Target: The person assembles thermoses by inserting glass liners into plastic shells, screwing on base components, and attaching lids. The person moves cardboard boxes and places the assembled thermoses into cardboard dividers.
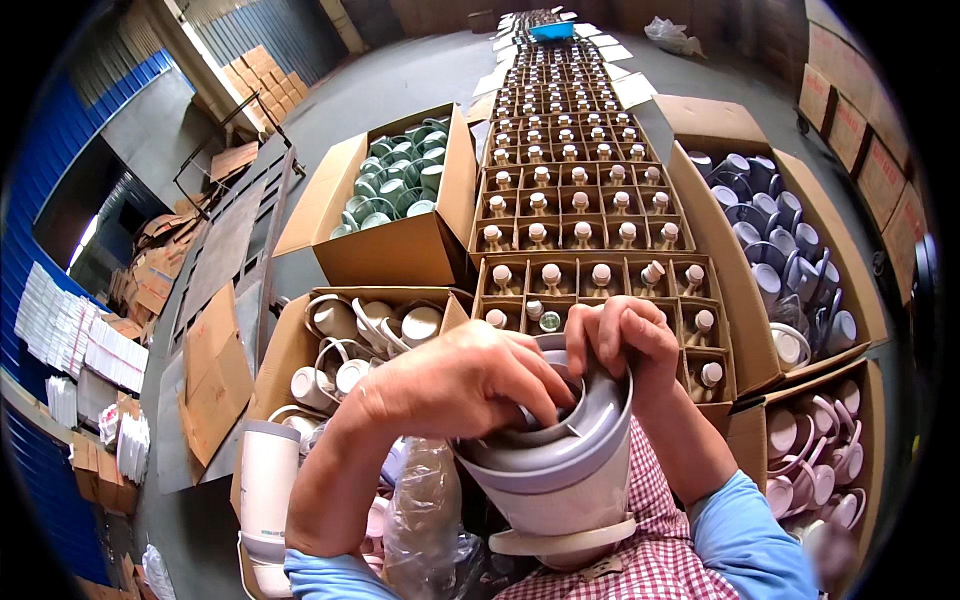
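Close to my body stands a pale flask casing (545,500) with a grey rim, tilted with its wide opening up. A cream handle band circles its lower end. My left hand (480,375) reaches over the rim, its bent fingers pressing on a grey inner ring (590,400) in the opening; the fingertips are partly hidden. Curled over the far right of the rim, my right hand (625,345) grips the casing and ring. Just beyond my hands is a divided carton (590,268) of bottles with pale caps, one showing a round greenish top (549,321).
A long row of divided bottle cartons (575,150) runs away from me. Open boxes hold green mugs (395,175), blue-grey mugs (785,230), pink mugs (815,450) and cream ones (340,320). A white flask (268,480) and clear plastic bag (425,495) are at near left.
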### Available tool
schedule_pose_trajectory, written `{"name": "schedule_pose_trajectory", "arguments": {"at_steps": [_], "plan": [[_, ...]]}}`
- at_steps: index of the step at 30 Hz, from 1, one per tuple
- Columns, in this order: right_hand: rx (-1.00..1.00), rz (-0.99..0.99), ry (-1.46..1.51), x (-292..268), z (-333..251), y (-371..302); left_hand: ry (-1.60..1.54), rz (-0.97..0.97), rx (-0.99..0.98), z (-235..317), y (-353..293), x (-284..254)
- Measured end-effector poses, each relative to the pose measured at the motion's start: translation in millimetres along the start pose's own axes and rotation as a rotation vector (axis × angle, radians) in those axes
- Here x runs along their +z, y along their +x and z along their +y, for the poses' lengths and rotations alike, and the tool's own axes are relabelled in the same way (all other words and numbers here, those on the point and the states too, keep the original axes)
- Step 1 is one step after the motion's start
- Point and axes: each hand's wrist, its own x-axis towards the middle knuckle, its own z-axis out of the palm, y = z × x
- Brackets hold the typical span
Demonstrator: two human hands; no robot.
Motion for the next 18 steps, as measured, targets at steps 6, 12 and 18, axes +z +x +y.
{"name": "schedule_pose_trajectory", "arguments": {"at_steps": [6,12,18], "plan": [[0.010,-0.243,0.430,11,1,-15,0.278,-0.180,0.178,58,18,32],[0.039,-0.325,0.480,26,-4,-31,0.349,-0.138,0.261,73,13,57],[0.052,-0.285,0.305,31,-5,-36,0.601,-0.006,0.221,81,3,80]]}}
